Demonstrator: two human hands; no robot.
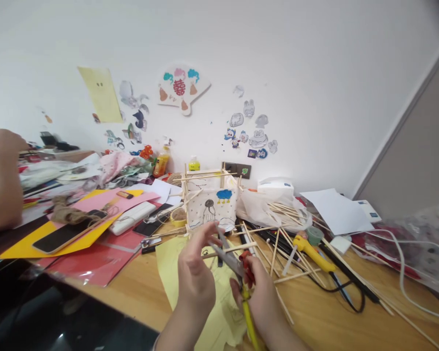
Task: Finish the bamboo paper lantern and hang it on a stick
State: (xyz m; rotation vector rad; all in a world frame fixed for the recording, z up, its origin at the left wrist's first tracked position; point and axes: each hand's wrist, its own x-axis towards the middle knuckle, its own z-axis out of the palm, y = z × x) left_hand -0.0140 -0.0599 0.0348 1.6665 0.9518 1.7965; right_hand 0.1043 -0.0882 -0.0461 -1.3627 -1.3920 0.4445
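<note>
1. A light-brown wooden table (pixel 354 317) is carrying craft materials.
2. A pale-yellow paper sheet (pixel 168 261) is lying near its front edge.
3. Glossy red rectangular sheets (pixel 111 268) are covering part of the left side.
4. A box-shaped stick frame with a drawn white panel (pixel 223 214) is standing behind the paper.
5. Thin, pale wooden sticks (pixel 298 276) are criss-crossing on the right.
</note>
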